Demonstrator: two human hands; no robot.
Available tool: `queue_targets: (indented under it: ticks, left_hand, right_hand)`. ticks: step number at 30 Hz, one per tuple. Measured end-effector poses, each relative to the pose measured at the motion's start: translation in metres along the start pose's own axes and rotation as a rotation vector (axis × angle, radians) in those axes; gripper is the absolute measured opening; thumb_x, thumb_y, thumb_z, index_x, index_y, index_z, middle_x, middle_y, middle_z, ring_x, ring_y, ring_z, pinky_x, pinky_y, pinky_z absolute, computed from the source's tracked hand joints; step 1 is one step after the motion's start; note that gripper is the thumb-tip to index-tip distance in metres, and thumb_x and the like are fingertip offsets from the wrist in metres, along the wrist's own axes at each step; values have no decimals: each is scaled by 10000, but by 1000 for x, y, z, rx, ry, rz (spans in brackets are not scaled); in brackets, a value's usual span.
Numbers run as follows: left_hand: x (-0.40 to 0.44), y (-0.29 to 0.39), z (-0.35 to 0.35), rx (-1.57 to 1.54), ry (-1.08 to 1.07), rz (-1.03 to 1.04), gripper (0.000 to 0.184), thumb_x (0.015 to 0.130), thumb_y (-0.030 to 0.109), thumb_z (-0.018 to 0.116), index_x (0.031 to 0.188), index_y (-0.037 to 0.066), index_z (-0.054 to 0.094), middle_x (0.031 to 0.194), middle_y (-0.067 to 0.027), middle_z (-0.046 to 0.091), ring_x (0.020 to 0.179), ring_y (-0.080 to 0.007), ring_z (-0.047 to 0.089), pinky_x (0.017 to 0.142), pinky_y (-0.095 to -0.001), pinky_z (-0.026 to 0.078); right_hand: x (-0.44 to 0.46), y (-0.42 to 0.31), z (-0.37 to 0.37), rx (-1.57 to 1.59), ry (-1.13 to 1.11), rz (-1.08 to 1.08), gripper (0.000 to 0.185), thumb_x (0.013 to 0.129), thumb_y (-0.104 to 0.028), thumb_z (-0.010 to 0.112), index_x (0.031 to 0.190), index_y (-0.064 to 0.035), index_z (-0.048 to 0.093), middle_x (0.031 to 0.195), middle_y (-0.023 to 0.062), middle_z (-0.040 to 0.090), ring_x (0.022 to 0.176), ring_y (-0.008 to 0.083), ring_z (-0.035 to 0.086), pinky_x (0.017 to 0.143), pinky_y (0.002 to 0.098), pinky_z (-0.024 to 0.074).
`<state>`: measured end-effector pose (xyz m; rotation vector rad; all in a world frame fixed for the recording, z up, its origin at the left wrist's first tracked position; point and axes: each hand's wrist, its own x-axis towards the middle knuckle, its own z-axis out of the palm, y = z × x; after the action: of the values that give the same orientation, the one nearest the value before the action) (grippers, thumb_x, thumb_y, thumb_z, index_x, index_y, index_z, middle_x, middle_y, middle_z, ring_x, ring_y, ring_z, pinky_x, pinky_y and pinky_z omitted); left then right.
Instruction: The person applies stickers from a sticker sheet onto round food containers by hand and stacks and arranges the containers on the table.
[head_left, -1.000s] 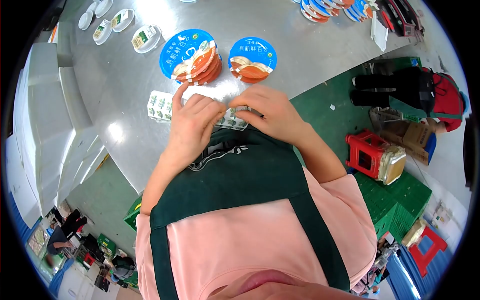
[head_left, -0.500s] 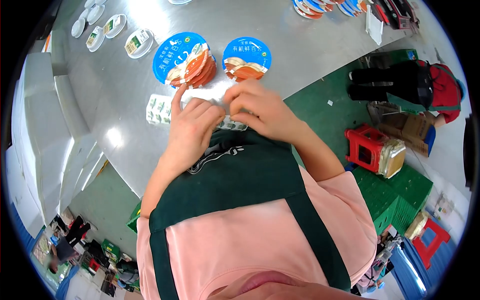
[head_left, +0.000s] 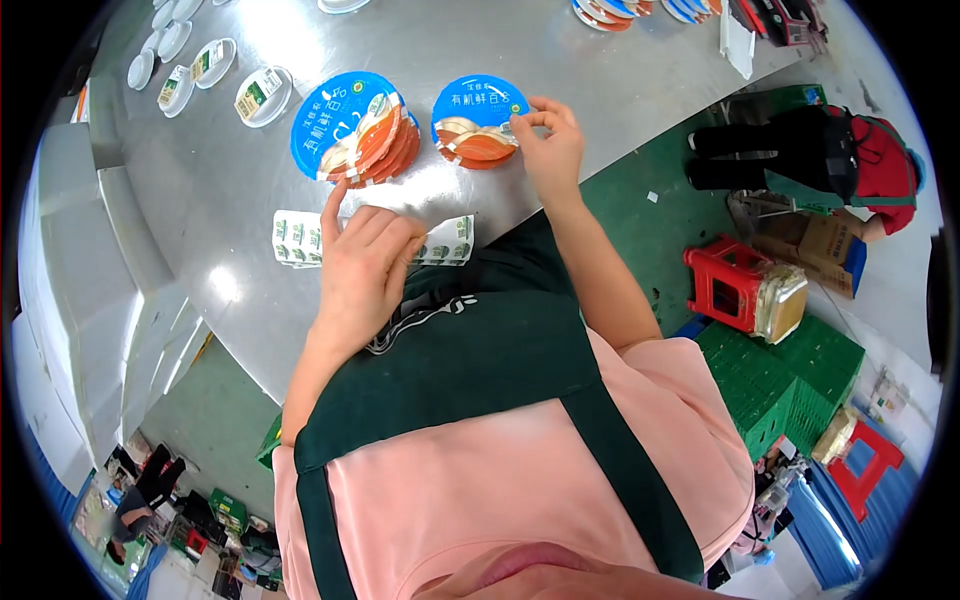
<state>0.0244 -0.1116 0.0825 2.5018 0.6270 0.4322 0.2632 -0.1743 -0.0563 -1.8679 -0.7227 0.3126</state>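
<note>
My left hand (head_left: 365,255) rests at the table's near edge, its curled fingers and thumb on a strip of small green-and-white stickers (head_left: 296,238). Its index finger points out to the lower edge of a stack of round blue-and-orange printed lids (head_left: 352,125). To the right lies a smaller pile of the same lids (head_left: 478,105). At that pile's right edge, my right hand (head_left: 553,150) pinches a small pale sticker (head_left: 507,128) against the top lid. The thumb and index finger partly cover this sticker.
Several white round containers with labels (head_left: 263,97) stand at the metal table's (head_left: 240,190) far left. More printed lids (head_left: 605,12) are stacked at the far edge. Right of the table are a person in red (head_left: 885,170), a red stool (head_left: 722,285) and green crates (head_left: 780,375).
My right hand has moved away from the sticker strip, up and right to the smaller pile of lids. More of the strip shows now. My left hand has stayed on it.
</note>
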Motion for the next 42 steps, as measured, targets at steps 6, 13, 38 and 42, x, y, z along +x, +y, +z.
queue_targets:
  ticks: [6, 13, 38, 42]
  left_hand:
    - [0, -2, -1, -3, 0, 4, 51, 826, 38, 654, 834, 64, 611, 781, -52, 577, 825, -225, 593, 1127, -507, 262]
    - [-1, -1, -2, 3, 0, 19, 54, 824, 38, 658, 834, 63, 611, 765, -53, 566, 820, -224, 593, 1121, -505, 274]
    - [-9, -1, -7, 13, 60, -34, 50, 833, 47, 637, 869, 75, 618, 756, -45, 576, 810, -227, 591, 1111, -499, 280]
    - [-4, 0, -4, 18, 31, -27, 56, 830, 31, 640, 859, 61, 602, 829, -46, 600, 803, -236, 600, 1077, -480, 324]
  right_hand:
    - [-7, 2, 5, -300, 109, -267, 287, 734, -136, 765, 980, -52, 644, 1162, 149, 602, 1075, 302, 536, 888, 418, 443]
    - [5, -5, 8, -162, -121, 112, 371, 849, -234, 685, 1123, -11, 574, 863, 152, 679, 782, 306, 665, 705, 406, 515]
    - [21, 34, -14, -8, -231, 107, 286, 907, -203, 603, 1133, -29, 619, 673, 64, 601, 633, 162, 572, 609, 322, 455]
    - [10, 23, -11, -98, -335, 169, 311, 845, -191, 627, 1118, -42, 609, 642, 89, 616, 605, 208, 607, 593, 373, 461]
